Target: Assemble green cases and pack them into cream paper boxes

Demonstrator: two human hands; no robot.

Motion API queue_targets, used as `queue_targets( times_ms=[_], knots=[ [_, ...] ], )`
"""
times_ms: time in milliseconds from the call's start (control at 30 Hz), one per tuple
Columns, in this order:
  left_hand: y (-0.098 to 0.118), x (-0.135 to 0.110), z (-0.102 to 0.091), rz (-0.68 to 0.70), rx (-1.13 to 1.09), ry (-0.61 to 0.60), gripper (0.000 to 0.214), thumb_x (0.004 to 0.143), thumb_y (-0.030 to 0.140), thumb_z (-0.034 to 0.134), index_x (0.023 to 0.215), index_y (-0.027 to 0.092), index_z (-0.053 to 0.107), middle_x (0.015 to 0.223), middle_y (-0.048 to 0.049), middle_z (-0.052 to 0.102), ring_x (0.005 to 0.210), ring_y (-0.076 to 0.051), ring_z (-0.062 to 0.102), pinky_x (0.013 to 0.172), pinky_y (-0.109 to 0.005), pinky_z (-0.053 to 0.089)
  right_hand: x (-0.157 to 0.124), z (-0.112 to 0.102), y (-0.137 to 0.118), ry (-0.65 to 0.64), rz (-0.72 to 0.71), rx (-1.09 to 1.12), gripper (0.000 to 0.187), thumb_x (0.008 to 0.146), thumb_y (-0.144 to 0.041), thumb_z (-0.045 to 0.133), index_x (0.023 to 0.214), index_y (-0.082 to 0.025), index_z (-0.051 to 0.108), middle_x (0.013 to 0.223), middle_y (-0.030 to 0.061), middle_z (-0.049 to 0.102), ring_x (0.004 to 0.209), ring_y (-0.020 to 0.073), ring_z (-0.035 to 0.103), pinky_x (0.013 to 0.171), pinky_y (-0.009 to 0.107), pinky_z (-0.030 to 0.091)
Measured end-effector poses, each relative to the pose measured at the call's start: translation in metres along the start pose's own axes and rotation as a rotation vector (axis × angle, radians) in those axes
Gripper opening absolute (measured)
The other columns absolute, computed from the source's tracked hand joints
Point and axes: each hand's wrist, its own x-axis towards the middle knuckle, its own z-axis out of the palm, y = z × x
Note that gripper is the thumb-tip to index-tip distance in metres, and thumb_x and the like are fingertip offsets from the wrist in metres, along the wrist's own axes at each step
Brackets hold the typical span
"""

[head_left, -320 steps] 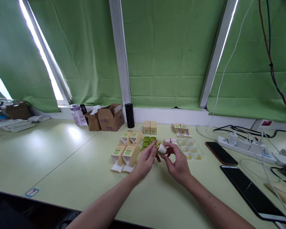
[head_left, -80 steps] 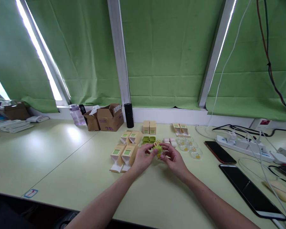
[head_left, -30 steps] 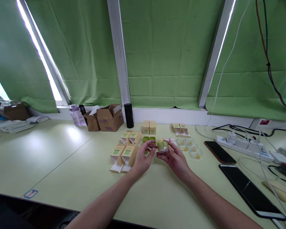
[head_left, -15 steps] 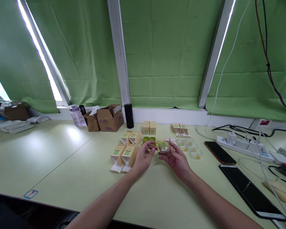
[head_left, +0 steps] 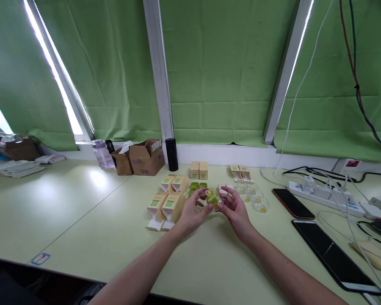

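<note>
Between my two hands is a small green case (head_left: 212, 200) with a cream-coloured loop on its top and a yellow patch near its lower edge. The fingers of my left hand (head_left: 195, 208) close on its left side. My right hand (head_left: 234, 207) pinches it from the right, thumb at the lower edge. Just behind my left hand sit several green square pieces (head_left: 198, 185). Beyond my right fingers is a pale pink item (head_left: 225, 187), partly hidden. Clear plastic shells with yellow spots (head_left: 253, 197) lie to the right.
Open beige cartons (head_left: 165, 205) stand left of my hands. Two closed beige boxes (head_left: 199, 170) and two more cartons (head_left: 240, 173) are at the back. A black cylinder (head_left: 171, 154) stands by the wall. Phones (head_left: 335, 254) and a cabled power strip (head_left: 325, 197) lie right.
The green case has turned, so its loop and yellow patch now show. It has shifted slightly left, and my left fingers, apart from it before, now grip it too.
</note>
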Motion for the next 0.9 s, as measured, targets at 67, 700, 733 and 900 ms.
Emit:
queue_targets(
  times_ms=[67, 700, 733, 900],
  knots=[
    [0.0, 0.0, 0.0, 0.004, -0.003, -0.011, 0.062, 0.087, 0.051, 0.081, 0.138, 0.023, 0.061, 0.133, -0.0149, 0.068, 0.116, -0.029, 0.066, 0.094, -0.042, 0.057, 0.001, -0.001, 0.001, 0.005, -0.027, -0.04, 0.074, 0.068, -0.041, 0.097, 0.131, -0.029, 0.06, 0.117, 0.0073, 0.074, 0.109, 0.0264, 0.068, 0.091, 0.043, 0.06],
    [-0.012, -0.002, 0.0, 0.026, 0.013, 0.01, 0.054, 0.082, 0.017, 0.078, 0.135, 0.025, 0.066, 0.14, -0.0124, 0.07, 0.123, -0.029, 0.067, 0.102, -0.045, 0.056, 0.003, -0.008, -0.003, 0.026, -0.194, -0.322, 0.038, 0.088, -0.048, 0.078, 0.117, -0.027, 0.069, 0.117, 0.0098, 0.076, 0.11, 0.0289, 0.07, 0.09, 0.044, 0.058],
    [-0.012, -0.003, 0.0, 0.023, 0.033, 0.015, 0.055, 0.082, 0.017, 0.078, 0.135, 0.025, 0.067, 0.14, -0.0122, 0.07, 0.121, -0.029, 0.067, 0.102, -0.045, 0.056, 0.005, -0.011, -0.005, 0.055, -0.229, -0.396, 0.03, 0.091, -0.048, 0.074, 0.112, -0.026, 0.071, 0.114, 0.0097, 0.076, 0.107, 0.0287, 0.07, 0.09, 0.044, 0.057],
    [-0.011, -0.007, 0.001, -0.014, 0.158, -0.004, 0.058, 0.079, 0.015, 0.078, 0.135, 0.024, 0.067, 0.134, -0.011, 0.071, 0.117, -0.028, 0.066, 0.107, -0.048, 0.053, 0.028, -0.036, -0.018, 0.182, -0.316, -0.845, 0.035, 0.102, -0.047, 0.05, 0.095, -0.024, 0.075, 0.104, 0.0095, 0.079, 0.1, 0.0287, 0.07, 0.088, 0.042, 0.053]
  ],
)
